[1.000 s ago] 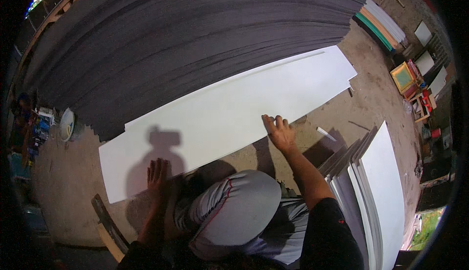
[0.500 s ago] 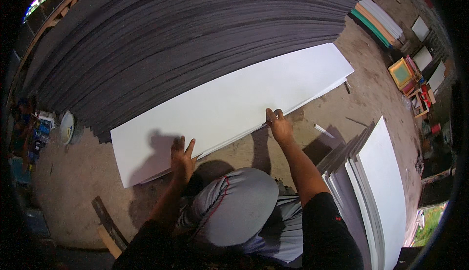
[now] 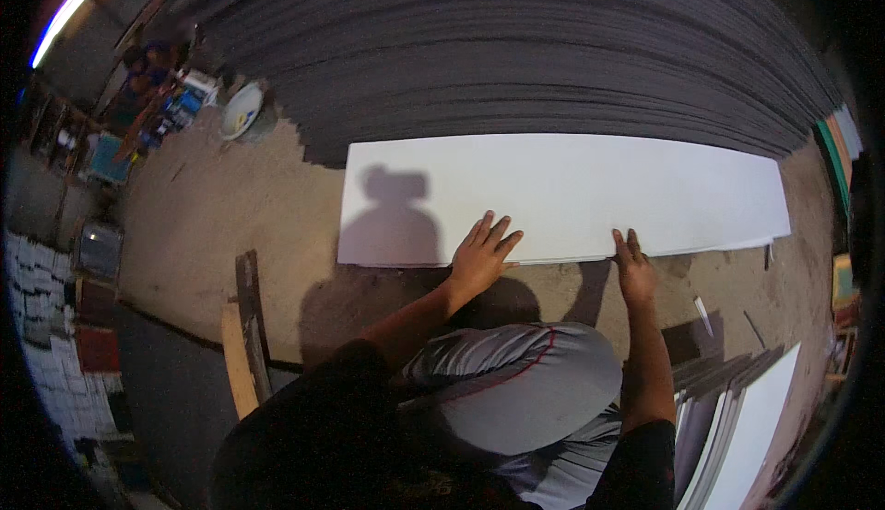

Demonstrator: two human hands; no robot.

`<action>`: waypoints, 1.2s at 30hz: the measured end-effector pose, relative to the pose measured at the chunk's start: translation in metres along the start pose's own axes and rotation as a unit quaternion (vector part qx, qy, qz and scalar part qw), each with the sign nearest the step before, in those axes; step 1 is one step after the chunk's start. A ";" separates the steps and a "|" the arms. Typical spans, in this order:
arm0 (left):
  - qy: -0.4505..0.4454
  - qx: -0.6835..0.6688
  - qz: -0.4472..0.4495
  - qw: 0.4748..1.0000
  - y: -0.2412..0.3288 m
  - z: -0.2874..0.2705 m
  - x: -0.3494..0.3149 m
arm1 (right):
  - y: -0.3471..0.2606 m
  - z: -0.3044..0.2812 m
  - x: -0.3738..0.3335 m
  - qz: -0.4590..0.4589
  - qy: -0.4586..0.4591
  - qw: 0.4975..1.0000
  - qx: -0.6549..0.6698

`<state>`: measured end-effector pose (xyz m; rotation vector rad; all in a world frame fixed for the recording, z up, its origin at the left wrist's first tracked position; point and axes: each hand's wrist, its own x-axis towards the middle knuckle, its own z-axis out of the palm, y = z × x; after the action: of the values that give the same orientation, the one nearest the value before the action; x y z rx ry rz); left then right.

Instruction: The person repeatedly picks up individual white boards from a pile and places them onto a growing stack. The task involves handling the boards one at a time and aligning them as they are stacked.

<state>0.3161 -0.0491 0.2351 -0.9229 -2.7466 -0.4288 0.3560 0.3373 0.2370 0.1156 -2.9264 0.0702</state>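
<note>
A white sheet (image 3: 572, 187) lay on the floor (image 3: 221, 224), under two hands.
At the sheet's near edge, the left hand (image 3: 480, 254) rested with fingers spread; farther right along that edge, the right hand (image 3: 636, 272) extended two fingers, any pinch being indeterminable. A dark stack (image 3: 516, 58) rose beyond the sheet.

white sheet (image 3: 572, 192), dark grey stack (image 3: 516, 58) streaked with darker lines, grey trousers (image 3: 535, 395) with a thin red line, black shirt (image 3: 313, 427), brown floor (image 3: 221, 215), tan plank (image 3: 238, 358), dark brown strip (image 3: 248, 307), white and grey boards (image 3: 758, 422), green slab (image 3: 832, 161)
</note>
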 end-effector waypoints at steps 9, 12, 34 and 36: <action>-0.034 0.008 -0.057 0.998 -0.060 -0.030 -0.065 | 0.018 -0.016 0.001 0.033 -0.051 0.998 -0.012; -0.024 0.002 -0.046 0.999 -0.061 -0.032 -0.059 | 0.034 -0.007 -0.003 0.003 0.000 1.000 -0.023; -0.028 0.018 -0.011 0.999 -0.064 -0.022 -0.048 | 0.040 0.008 -0.007 0.035 -0.036 0.998 0.039; -0.008 0.040 0.019 0.999 -0.084 -0.005 -0.056 | 0.043 0.023 0.003 0.068 -0.064 0.993 0.071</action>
<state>0.3090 -0.1457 0.2065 -0.9617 -2.7343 -0.3033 0.3447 0.3781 0.2136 -0.0594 -3.0518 0.3030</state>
